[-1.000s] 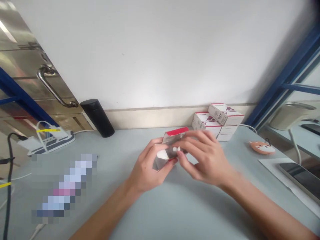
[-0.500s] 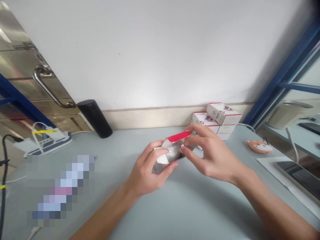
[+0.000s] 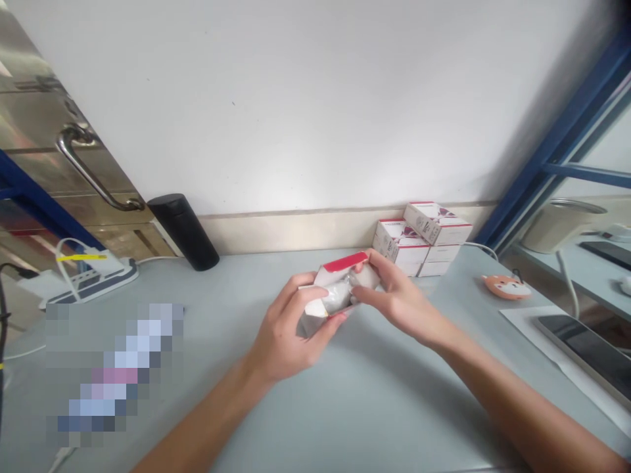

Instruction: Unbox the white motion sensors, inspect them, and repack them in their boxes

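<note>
Both hands [image 3: 340, 315] grip one open carton [image 3: 338, 289]; four boxes [image 3: 419, 238] behind.

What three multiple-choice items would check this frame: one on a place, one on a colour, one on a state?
1. Where does the black cylinder stand?
A. at the wall, left of the hands
B. on the stacked boxes
C. beside the tablet

2. What colour is the flap on the small box being held?
A. blue
B. red
C. green

3. How is that small box held?
A. lying untouched on the table
B. by the right hand alone
C. by both hands, open end up

Answers:
1. A, it stands on the table against the wall, far left of the stacked boxes.
2. B, the raised flap is red.
3. C, the left hand grips its side while the right hand has fingers at the open end.
</note>
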Action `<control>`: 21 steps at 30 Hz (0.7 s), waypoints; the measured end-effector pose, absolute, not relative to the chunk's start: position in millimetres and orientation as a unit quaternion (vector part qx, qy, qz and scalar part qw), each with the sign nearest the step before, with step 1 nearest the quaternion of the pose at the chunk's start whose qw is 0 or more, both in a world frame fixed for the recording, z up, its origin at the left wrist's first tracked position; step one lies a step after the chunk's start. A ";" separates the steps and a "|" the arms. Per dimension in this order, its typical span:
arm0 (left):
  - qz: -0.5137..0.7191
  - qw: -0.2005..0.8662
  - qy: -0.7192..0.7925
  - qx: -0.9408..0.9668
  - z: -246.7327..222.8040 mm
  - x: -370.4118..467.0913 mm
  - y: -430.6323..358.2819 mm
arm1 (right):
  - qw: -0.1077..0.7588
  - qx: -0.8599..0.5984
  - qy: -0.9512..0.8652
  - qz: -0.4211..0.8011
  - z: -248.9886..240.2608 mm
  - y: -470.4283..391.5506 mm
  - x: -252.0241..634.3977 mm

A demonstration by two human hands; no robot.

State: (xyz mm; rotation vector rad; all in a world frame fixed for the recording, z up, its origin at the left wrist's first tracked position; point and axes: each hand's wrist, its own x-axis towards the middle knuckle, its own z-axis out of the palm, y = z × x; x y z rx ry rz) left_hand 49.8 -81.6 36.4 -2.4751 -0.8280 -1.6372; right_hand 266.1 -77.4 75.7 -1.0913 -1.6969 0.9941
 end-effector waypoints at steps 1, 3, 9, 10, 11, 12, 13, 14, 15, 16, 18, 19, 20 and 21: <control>-0.532 0.022 -0.277 -0.800 35.7 49.5 -81.1 | 0.437 -0.430 -0.669 0.419 77.3 -75.6 267.9; -0.533 0.001 -0.300 -0.791 33.4 48.5 -79.9 | 0.441 -0.429 -0.669 0.417 80.2 -69.9 276.6; -0.540 -0.042 -0.370 -0.755 28.6 46.3 -77.6 | 0.104 -0.632 -0.763 0.094 57.3 -43.9 310.5; -0.539 -0.042 -0.373 -0.754 28.5 46.1 -77.5 | 0.048 -0.645 -0.760 0.055 50.9 -41.0 312.2; -0.539 -0.039 -0.374 -0.754 28.5 46.0 -77.4 | 0.016 -0.650 -0.759 0.031 45.6 -39.0 312.8; -0.539 -0.035 -0.374 -0.754 28.5 45.8 -77.3 | 0.007 -0.647 -0.762 0.017 41.9 -37.9 312.8; -0.539 -0.031 -0.372 -0.755 28.5 45.7 -77.1 | 0.015 -0.641 -0.768 0.009 39.9 -37.6 312.8; -0.539 -0.027 -0.368 -0.757 28.4 45.4 -76.8 | 0.031 -0.634 -0.773 0.003 39.6 -38.0 313.1; -0.540 -0.024 -0.364 -0.759 28.2 45.2 -76.5 | 0.046 -0.631 -0.775 -0.004 40.6 -38.8 314.0; -0.540 -0.021 -0.360 -0.761 27.9 44.9 -76.1 | 0.055 -0.631 -0.774 -0.013 42.5 -39.8 315.4; -0.540 -0.020 -0.353 -0.764 27.2 44.4 -75.3 | 0.054 -0.641 -0.765 -0.033 46.5 -41.8 319.9; -0.541 -0.022 -0.351 -0.764 26.9 44.2 -74.9 | 0.049 -0.644 -0.763 -0.036 47.8 -42.5 322.6; -0.541 -0.023 -0.350 -0.764 26.7 44.1 -74.6 | 0.043 -0.645 -0.762 -0.030 48.3 -42.8 325.4; -0.542 -0.024 -0.348 -0.764 26.5 44.1 -74.3 | 0.036 -0.645 -0.763 -0.016 48.0 -42.7 328.2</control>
